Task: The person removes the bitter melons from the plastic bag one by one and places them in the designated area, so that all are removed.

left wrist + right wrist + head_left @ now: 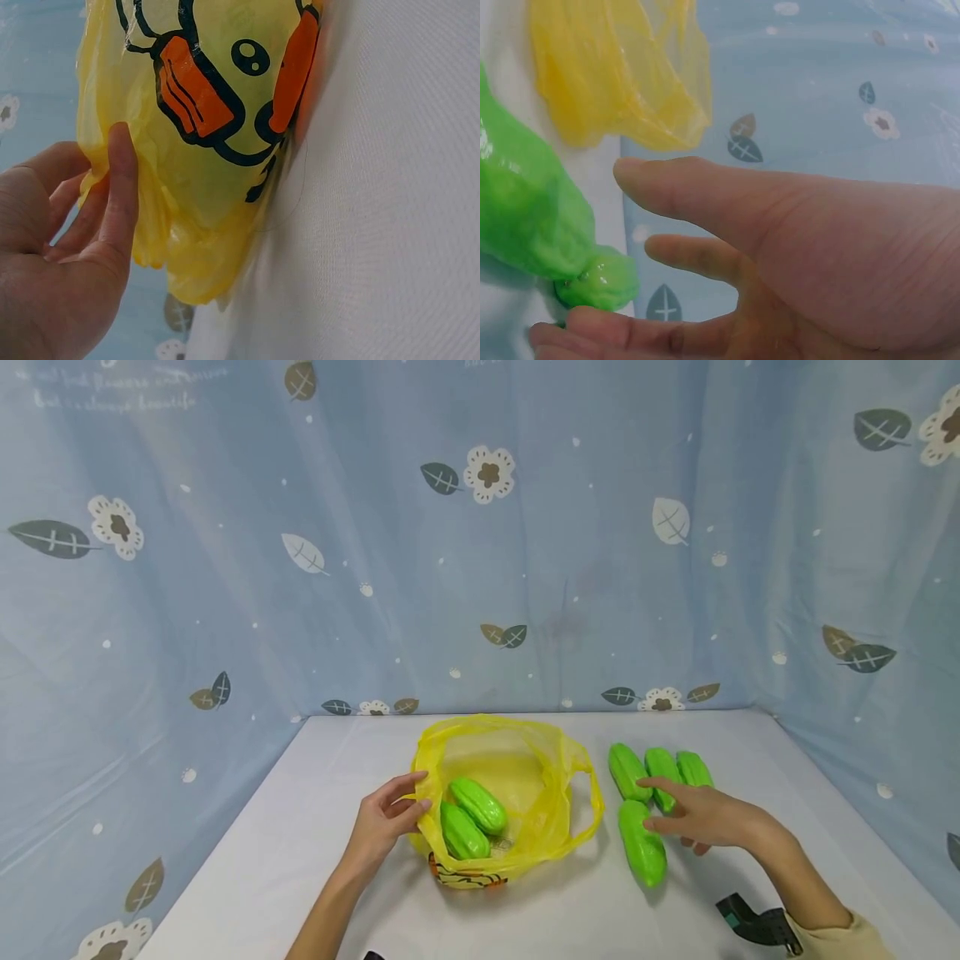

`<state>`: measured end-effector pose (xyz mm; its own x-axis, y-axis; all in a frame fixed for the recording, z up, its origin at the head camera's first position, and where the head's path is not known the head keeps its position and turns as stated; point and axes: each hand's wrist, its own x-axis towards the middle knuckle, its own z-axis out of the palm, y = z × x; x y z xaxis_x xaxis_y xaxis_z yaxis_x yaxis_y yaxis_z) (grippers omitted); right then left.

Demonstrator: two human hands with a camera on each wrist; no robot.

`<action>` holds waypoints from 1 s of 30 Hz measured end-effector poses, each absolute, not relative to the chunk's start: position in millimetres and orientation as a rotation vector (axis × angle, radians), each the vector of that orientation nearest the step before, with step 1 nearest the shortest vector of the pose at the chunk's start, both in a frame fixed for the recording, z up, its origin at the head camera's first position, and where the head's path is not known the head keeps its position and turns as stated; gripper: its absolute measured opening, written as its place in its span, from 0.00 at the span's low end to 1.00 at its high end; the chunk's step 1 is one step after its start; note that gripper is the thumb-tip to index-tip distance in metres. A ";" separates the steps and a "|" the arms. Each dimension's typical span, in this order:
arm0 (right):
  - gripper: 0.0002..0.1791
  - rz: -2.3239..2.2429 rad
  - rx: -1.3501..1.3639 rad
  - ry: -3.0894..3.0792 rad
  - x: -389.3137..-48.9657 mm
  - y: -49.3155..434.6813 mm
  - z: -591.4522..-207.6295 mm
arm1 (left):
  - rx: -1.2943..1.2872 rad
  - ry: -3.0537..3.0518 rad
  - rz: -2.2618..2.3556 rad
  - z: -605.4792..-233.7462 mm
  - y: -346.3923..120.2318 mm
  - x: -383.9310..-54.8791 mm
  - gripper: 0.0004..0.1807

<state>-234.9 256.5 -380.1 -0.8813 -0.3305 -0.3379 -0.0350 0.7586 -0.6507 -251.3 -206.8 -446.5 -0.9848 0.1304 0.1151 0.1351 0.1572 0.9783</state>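
Hands well apart, one on each side of the loose row. Right hand (708, 818): fingers and thumb stretched out, nothing gripped, held low over the green vegetables; contact can't be told. Left hand (382, 822): thumb and fingers pinch the near-left edge of the yellow bag (555, 827).

Key relation: front green vegetable (643, 847) lies just left of the right hand, between it and the bag. Thumb tip sits over its right edge; its near end reaches back toward the person. Long axis runs away from the person, far end leaning slightly left, so it lies across the line of the right-hand fingers. Right hand is clearly nearer; left hand is well off, across the bag.

Beyond the right fingers: three back green vegetables (627, 768), side by side, axes also pointing away, the leftmost reaching under the index fingertip.

Right of the left hand: bag mouth gapes, two bagged green vegetables (480, 806) inside, near that hand. Handle loop (597, 810) on the right-hand side. White bench (300, 827) underneath, patterned blue sheet (570, 552) past everything.
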 end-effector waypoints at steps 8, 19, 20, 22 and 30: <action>0.41 -0.880 -0.353 2.642 -237.7 253.9 -377.2 | -0.258 -2.373 -2.024 -447.5 -207.8 -250.8 0.24; 0.38 -0.794 -0.454 2.853 -240.7 247.7 -373.8 | -0.255 -2.393 -1.994 -443.1 -207.0 -253.6 0.24; 0.37 -0.788 -0.463 2.870 -241.2 246.0 -373.7 | -0.258 -2.395 -1.989 -442.8 -207.0 -253.6 0.24; 0.36 -0.781 -0.485 2.905 -242.4 241.8 -373.1 | -0.252 -2.397 -1.990 -442.7 -207.4 -253.5 0.24; 0.31 -0.753 -0.551 2.963 -250.1 219.6 -357.2 | -0.212 -2.370 -2.046 -445.1 -209.5 -251.0 0.25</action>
